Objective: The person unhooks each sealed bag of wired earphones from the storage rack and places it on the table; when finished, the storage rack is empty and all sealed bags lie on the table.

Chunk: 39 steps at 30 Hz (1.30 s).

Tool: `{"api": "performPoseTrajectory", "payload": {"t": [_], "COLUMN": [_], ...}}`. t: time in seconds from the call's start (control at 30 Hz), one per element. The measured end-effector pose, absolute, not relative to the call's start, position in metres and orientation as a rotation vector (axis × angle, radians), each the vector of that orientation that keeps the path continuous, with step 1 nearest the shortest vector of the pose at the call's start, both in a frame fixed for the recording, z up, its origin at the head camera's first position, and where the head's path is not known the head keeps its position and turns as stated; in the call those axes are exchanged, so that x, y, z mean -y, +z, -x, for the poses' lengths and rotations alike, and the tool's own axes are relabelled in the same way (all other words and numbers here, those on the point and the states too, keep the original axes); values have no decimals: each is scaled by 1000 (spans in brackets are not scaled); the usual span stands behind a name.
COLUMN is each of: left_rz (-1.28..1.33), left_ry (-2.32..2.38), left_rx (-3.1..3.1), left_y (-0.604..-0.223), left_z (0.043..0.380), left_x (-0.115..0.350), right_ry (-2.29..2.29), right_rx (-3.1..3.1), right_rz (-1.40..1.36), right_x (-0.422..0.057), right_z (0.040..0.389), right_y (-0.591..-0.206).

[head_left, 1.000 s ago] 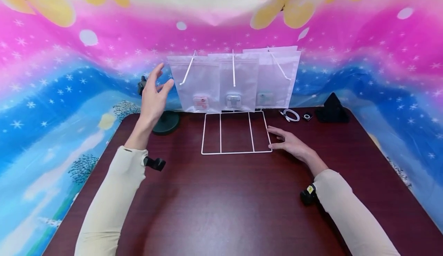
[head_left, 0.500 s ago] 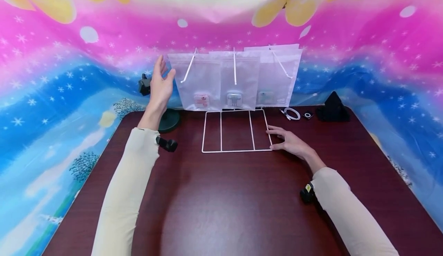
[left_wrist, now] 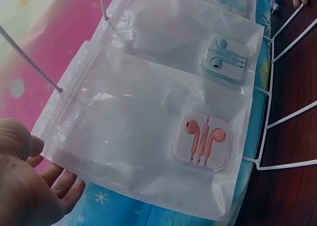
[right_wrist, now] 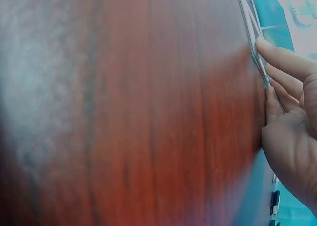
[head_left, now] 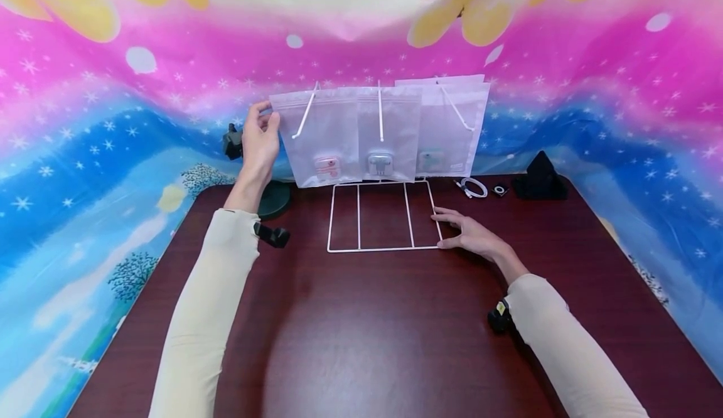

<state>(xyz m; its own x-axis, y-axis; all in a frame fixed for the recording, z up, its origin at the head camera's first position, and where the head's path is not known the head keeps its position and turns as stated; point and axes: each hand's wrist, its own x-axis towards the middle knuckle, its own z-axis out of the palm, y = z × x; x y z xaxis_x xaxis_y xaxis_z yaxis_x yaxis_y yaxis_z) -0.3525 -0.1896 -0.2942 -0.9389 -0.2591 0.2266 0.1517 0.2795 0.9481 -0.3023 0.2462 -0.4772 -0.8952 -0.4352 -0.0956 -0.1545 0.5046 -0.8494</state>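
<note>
Three frosted zip bags hang from white hooks on a wire display stand. At the left bag (head_left: 330, 126), my left hand (head_left: 261, 148) pinches the upper outer corner, thumb in front and other fingers partly behind. Inside that bag lies a clear case of pink earphones (left_wrist: 202, 141). The middle bag holds a case of pale blue earphones (left_wrist: 225, 57); the right bag (head_left: 454, 117) holds a greenish case, blurred by the film. My right hand (head_left: 474, 236) rests with fairly straight fingers and thumb against the right side of the stand's white wire base (head_left: 384, 249).
A coiled white cable (head_left: 474, 187), a small dark square item with a white ring (head_left: 499, 189) and a black stand (head_left: 540, 176) sit at the back right. Behind my left hand is a dark round base (head_left: 275, 201). A patterned cloth surrounds the brown table (head_left: 361, 330).
My left hand has come up to the left bag and taken its upper corner, which has shifted slightly toward the hand. The right hand stays at the wire base.
</note>
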Motion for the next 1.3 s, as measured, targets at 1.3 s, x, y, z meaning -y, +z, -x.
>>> {"api": "performPoseTrajectory", "payload": {"t": [1.3], "left_rz": [118], "left_ry": [-1556], "left_rx": [2114], "left_y": [-290], "left_z": [266], "left_x": [195], "right_ry": [-1315], "right_rx": [-2496], "right_rz": [481], "right_x": [-244], "right_z": [301], "right_y": [-476]}}
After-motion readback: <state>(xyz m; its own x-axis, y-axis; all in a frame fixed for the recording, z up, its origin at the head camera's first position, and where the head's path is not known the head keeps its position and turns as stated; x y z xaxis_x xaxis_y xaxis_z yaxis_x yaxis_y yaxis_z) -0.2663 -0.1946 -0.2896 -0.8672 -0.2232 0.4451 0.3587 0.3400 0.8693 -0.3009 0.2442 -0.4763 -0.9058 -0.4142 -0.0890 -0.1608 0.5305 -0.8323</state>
